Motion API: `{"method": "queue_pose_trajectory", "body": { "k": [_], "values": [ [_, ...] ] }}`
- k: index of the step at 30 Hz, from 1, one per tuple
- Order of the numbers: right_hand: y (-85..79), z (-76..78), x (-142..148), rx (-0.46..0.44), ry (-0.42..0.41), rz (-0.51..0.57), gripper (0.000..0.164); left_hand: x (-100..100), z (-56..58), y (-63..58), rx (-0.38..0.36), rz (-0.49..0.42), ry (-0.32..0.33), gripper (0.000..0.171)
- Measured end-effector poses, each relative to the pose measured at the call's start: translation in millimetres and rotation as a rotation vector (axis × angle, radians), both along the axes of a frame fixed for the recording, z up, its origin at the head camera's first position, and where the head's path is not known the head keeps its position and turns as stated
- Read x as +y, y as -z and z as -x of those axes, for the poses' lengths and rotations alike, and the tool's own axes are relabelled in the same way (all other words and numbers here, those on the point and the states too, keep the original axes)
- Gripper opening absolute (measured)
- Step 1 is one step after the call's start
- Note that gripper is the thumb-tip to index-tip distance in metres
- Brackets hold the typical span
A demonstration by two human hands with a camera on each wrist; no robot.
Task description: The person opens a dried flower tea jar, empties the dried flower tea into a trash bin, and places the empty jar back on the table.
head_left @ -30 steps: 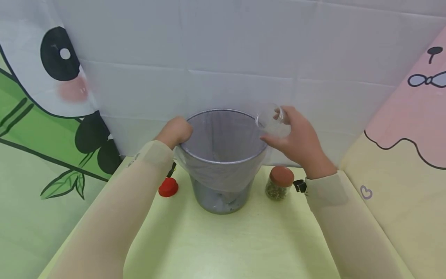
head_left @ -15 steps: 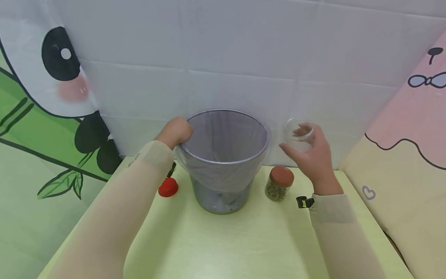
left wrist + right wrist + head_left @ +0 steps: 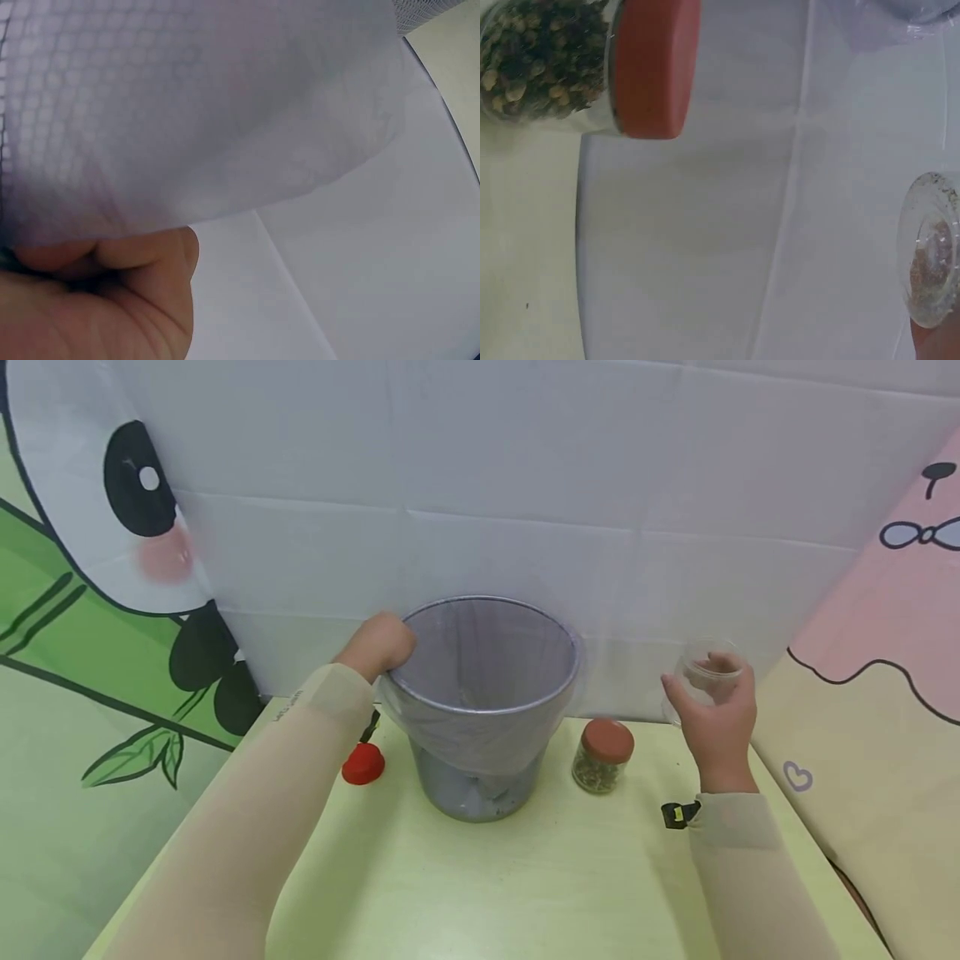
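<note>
A trash bin (image 3: 465,797) with a mesh wall and a translucent bag (image 3: 480,739) folded over its rim stands upright mid-table. My left hand (image 3: 378,643) grips the rim on the left. In the left wrist view, curled fingers (image 3: 150,255) lie at the bag's hanging edge, fingertips partly hidden. To the right of the bin, my right hand (image 3: 720,727) holds a clear, empty-looking jar (image 3: 693,672), raised with its mouth up. Small specks cling to the jar's base (image 3: 930,300) in the right wrist view.
A jar of dried herbs (image 3: 597,772) with an orange-red lid (image 3: 608,741) stands right of the bin. At the bin's left lies a red cap (image 3: 363,764). Behind the table (image 3: 480,893) hangs a pale sheet (image 3: 517,468), with printed cartoon sheets at both sides.
My right hand has carried the clear jar rightward and down, from beside the bin's rim toward the table's right rear. The jar has turned from tilted to upright. My left hand stays put.
</note>
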State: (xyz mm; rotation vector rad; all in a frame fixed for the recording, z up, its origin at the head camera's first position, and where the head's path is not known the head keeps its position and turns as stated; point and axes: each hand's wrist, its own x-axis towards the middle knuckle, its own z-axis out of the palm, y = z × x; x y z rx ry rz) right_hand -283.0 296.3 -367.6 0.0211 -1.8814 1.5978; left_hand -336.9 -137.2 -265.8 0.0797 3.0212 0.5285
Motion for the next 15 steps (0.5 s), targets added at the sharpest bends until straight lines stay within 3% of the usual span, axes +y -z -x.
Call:
{"method": "queue_pose_trajectory", "body": {
  "k": [9,15],
  "values": [
    [26.6,6.3,21.7,-0.025,-0.016,0.156,0.058,-0.4,-0.7,0.7,-0.020,-0.029,-0.018,0.049],
    [41.0,7.0,29.7,-0.101,0.027,0.142,0.056,-1.0,0.3,1.9,-0.001,-0.012,-0.009,0.049]
  ]
}}
